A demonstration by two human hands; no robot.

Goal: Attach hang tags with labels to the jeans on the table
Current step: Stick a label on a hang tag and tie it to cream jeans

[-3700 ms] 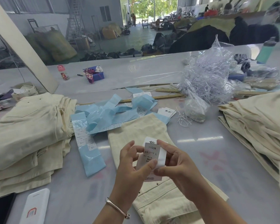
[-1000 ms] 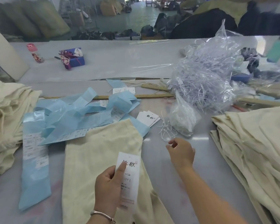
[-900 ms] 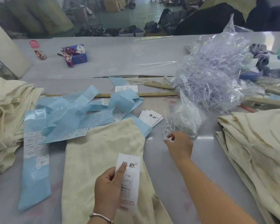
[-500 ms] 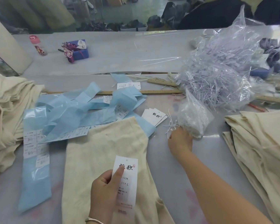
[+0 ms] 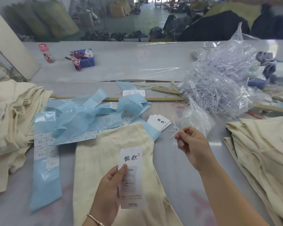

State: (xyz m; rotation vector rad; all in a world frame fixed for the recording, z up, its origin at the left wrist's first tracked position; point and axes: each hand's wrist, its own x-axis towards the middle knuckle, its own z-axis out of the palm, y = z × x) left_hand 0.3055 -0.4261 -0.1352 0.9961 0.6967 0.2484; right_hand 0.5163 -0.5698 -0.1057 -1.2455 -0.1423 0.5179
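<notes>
Grey worktable (image 5: 178,180) runs wide under a cream pair of jeans (image 5: 104,160) lying flat at its middle. Above the jeans, the left hand (image 5: 108,193) pinches a white hang tag (image 5: 132,180) upright, thumb on its face. Right of the jeans, the right hand (image 5: 193,144) pinches a thin white string (image 5: 174,128), near a stack of spare tags (image 5: 159,122). Blue label strips (image 5: 75,118) sprawl left of the jeans.

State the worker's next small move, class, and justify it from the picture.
Probably bring the white string pinched in the right hand to the top of the hang tag held up by the left hand: string and tag are apart, above the jeans.
</notes>
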